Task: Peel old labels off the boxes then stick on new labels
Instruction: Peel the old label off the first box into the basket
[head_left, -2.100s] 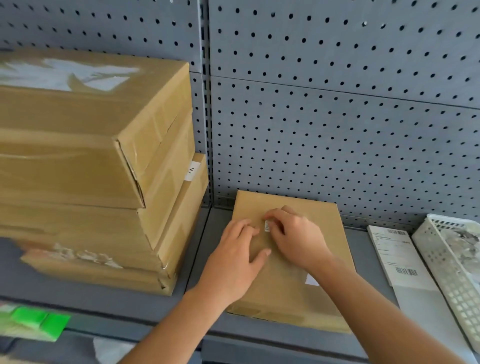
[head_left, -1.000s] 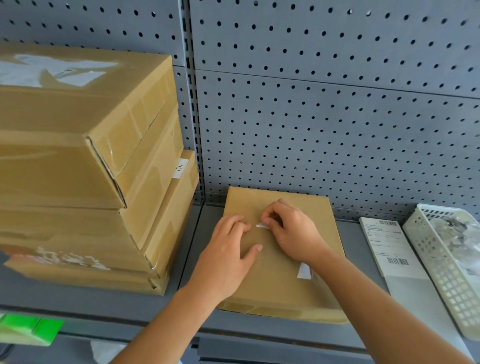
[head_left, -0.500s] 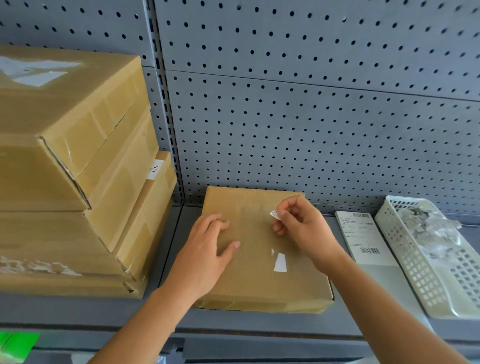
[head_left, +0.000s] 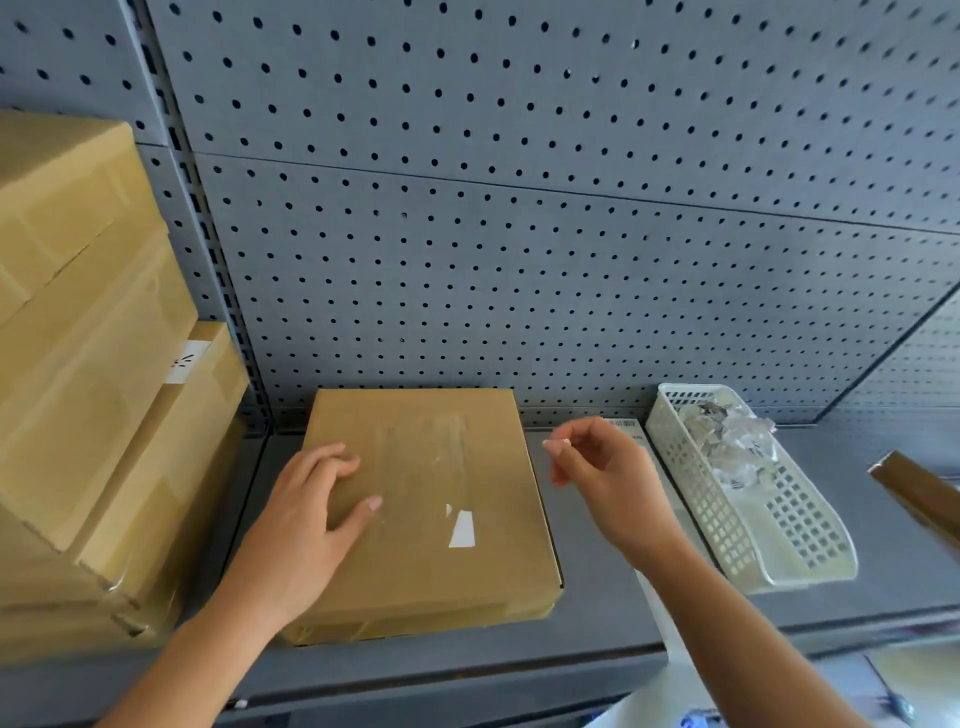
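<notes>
shelf: grey metal shelf (head_left: 597, 618), pegboard wall (head_left: 519, 234) along its back edge
box: flat brown cardboard box (head_left: 415, 571) lies flat mid-shelf, far side close to the back edge, near side just short of the front edge
left hand: left hand (head_left: 304, 535) lies palm-down on the box's left part, fingers spread and slightly bent, thumb out toward the box middle, grips nothing
right hand: right hand (head_left: 608, 478) is raised above the shelf just right of the box, thumb and forefinger pinch a tiny white label scrap (head_left: 563, 442), other fingers curled
scrap: clear of the box top, touches only the fingertips
label remnant: white label remnant (head_left: 462, 529) stuck on the box top, toward the near right; shiny glue marks above it
label sheet: printed label sheet (head_left: 622, 423) mostly hidden behind the right hand
basket: white basket (head_left: 810, 545) toward the shelf's right end, crumpled scraps (head_left: 727, 436) in its far end
stack: stacked boxes (head_left: 104, 389) at the shelf's left end, apart from the flat box
</notes>
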